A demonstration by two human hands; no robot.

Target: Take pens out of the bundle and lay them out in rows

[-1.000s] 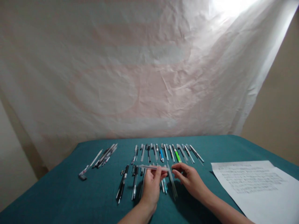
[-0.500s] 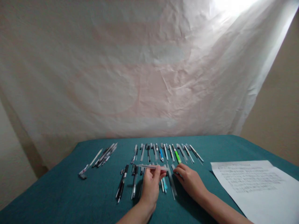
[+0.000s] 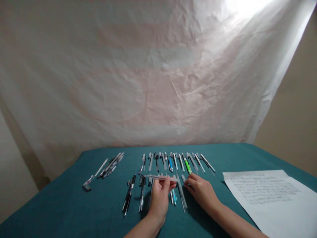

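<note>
My left hand (image 3: 160, 195) pinches a slim transparent pen barrel (image 3: 158, 178) between thumb and fingers, lying crosswise above the near row of pens. My right hand (image 3: 201, 190) rests on the cloth just to the right, fingers curled together; whatever they hold, if anything, is hidden. A small clear pen cap (image 3: 183, 178) is at its fingertips. Between the hands lies a long clear pen part (image 3: 182, 195), with a light-blue pen (image 3: 174, 196) partly behind my left hand. Left of that hand are a black pen (image 3: 142, 195) and another black pen (image 3: 128, 196).
Farther back is a row of several pens with caps, including a blue pen (image 3: 170, 164) and a green pen (image 3: 187, 166). A bundle of pens (image 3: 112, 166) and a white pen refill (image 3: 101, 167) lie at left. Printed paper (image 3: 267, 195) covers the right side of the green cloth.
Both hands keep nearly the same pose and place, the left still pinching the pen barrel. The view has shifted very slightly.
</note>
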